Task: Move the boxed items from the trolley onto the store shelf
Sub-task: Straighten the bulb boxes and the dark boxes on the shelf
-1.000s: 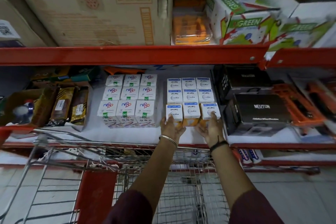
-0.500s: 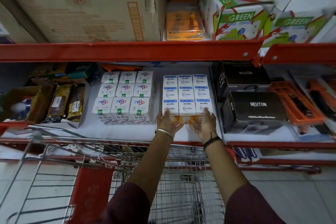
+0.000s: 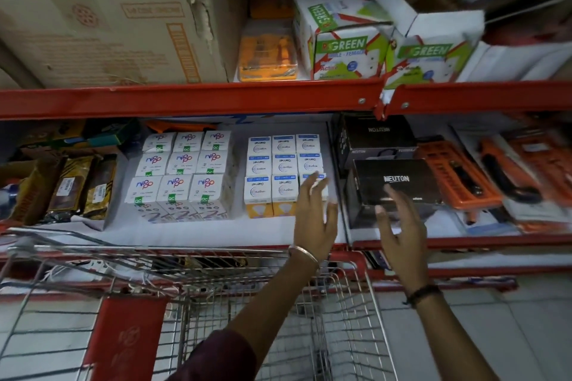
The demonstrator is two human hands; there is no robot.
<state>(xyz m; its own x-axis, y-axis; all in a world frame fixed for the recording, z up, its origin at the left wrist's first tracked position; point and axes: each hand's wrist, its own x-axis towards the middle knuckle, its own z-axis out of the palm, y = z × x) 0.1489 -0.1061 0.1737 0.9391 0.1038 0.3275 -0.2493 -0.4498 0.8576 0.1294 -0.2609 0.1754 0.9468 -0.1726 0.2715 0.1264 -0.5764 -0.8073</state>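
A block of small white-and-blue bulb boxes (image 3: pixel 280 170) stands in rows on the middle store shelf (image 3: pixel 185 233). My left hand (image 3: pixel 314 219) hovers open in front of the block's front right box, fingers spread, holding nothing. My right hand (image 3: pixel 400 226) is open too, just before a black Neuton box (image 3: pixel 397 181) to the right. The wire trolley (image 3: pixel 216 269) sits below the shelf, under both forearms.
White Nippo boxes (image 3: pixel 182 170) stand left of the bulb boxes. Brown packets (image 3: pixel 71 185) lie far left, orange tool packs (image 3: pixel 464 176) far right. The upper shelf holds a large carton (image 3: pixel 102 31), an orange pack (image 3: pixel 267 56) and green-labelled boxes (image 3: pixel 349 40).
Both hands have let go of the front row of bulb boxes and drawn back to the right, fingers spread. The front row now sits flush with the block.
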